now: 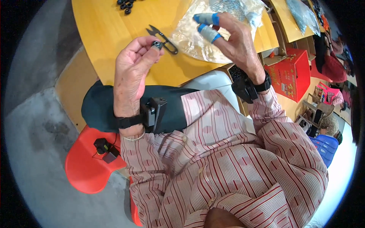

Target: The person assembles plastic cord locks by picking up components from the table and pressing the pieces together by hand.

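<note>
The left hand (131, 70) gripped a small dark ring (157, 44) between thumb and forefinger, raised in front of the worktop (114, 34). The right hand (237, 43) was free of any grip, its thumb and forefinger, wrapped in blue and grey tape (208, 33), spread apart above a clear plastic bag (197, 47). Black snips (171, 48) lay on the worktop between the left hand's fingertips and the bag, blades pointing away from the person. Several small black pieces (127, 11) sat at the far edge of the view. A red box (300, 72) stood to the right, and a red chair (85, 163) to the left.
</note>
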`<control>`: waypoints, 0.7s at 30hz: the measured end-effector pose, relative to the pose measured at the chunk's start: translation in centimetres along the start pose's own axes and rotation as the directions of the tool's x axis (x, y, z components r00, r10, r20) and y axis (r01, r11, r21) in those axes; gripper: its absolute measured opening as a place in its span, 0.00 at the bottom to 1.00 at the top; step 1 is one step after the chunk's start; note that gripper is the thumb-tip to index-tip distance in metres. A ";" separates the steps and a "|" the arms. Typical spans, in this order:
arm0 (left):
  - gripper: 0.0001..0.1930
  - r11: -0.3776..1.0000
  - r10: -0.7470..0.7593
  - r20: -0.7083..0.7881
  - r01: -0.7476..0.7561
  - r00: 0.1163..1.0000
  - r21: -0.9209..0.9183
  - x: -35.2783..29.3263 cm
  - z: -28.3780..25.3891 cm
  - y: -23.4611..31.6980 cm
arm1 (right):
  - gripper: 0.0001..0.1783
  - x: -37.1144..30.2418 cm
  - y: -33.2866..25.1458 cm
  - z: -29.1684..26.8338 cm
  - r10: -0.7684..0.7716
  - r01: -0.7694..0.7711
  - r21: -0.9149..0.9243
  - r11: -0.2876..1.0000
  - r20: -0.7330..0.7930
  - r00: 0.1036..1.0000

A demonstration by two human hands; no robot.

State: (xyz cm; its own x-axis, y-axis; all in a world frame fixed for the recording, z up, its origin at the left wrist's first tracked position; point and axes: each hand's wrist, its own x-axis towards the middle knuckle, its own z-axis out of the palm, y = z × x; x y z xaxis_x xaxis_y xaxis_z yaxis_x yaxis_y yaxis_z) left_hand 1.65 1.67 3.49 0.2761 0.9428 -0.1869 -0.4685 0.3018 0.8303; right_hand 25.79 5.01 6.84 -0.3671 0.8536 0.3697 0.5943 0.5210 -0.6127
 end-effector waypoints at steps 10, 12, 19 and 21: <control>0.14 1.000 0.026 -0.075 -0.025 0.997 0.006 0.0 -0.2 -0.1 | 0.13 -1.9 5.4 -0.5 0.046 -0.029 -0.266 0.964 0.058 0.997; 0.14 0.999 0.027 -0.114 -0.024 0.993 0.033 -0.1 -0.1 0.1 | 0.13 -1.8 5.8 0.0 0.025 -0.004 -0.318 0.948 0.062 0.998; 0.14 0.997 0.012 -0.116 -0.003 0.993 0.079 0.1 0.0 -0.1 | 0.18 -1.9 6.8 1.1 -0.010 0.038 -0.271 0.962 0.103 0.995; 0.13 0.996 0.006 -0.124 0.005 0.992 0.086 0.0 0.3 0.0 | 0.15 -1.8 6.9 1.3 -0.053 0.087 -0.291 0.953 0.124 0.991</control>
State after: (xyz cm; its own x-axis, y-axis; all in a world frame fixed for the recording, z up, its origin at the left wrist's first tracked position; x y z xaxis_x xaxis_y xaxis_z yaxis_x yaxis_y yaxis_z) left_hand 1.96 1.64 3.62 0.1675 0.9548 -0.2454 -0.3931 0.2929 0.8716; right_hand 29.57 7.07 1.05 -0.4835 0.8178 0.3122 0.7427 0.5720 -0.3481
